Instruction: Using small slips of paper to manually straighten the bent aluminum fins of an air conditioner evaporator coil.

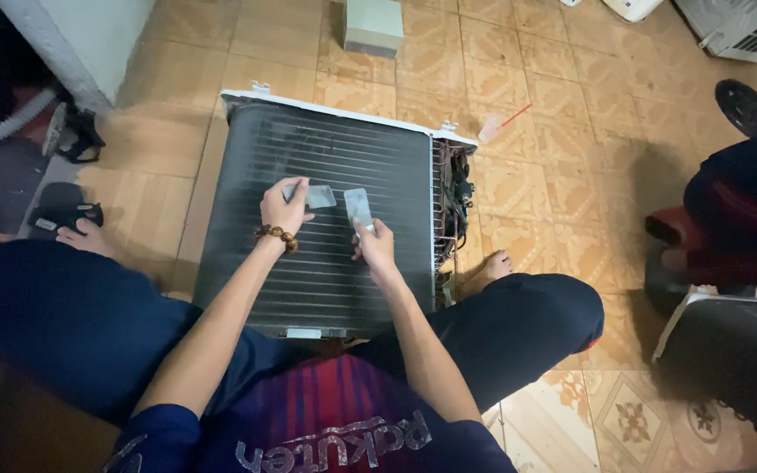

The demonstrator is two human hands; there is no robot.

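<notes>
Striped red-and-blue shirt [335, 412] sits closest to the lens, dark blue trousers [63, 315] on both spread legs, person seated on the tiled floor [562, 158]. Bare foot [494, 265] shows just right of the unit.

Between the knees: finned coil unit [326, 263], dark fin face up, white frame along the far edge, wiring and tubing bundle [456, 201] on its right end.

Left hand [284, 206]: over the upper middle of the fin face, bead bracelet [277, 234] on the wrist. Grip pinched on a small pale flat card [319, 196], card sticking out to the right of the fingers, lying low against the fins. Actual contact with the fins: can't tell.

Right hand [377, 245]: just right of the left, also over the fins. Grip closed on a second pale card [357, 207], held by its near end, the rest pointing away from the person. Both cards near each other, not touching.

Around it:
- white box [373, 24] on the floor beyond the unit
- thin red stick with pale tip [503, 123] on the tiles off the far right corner
- black sandals [67, 215] and a grey hose [2, 130] to the left
- another person's dark blue and red clothing [746, 210] at the right edge
- white appliance casing [746, 31] top right
</notes>
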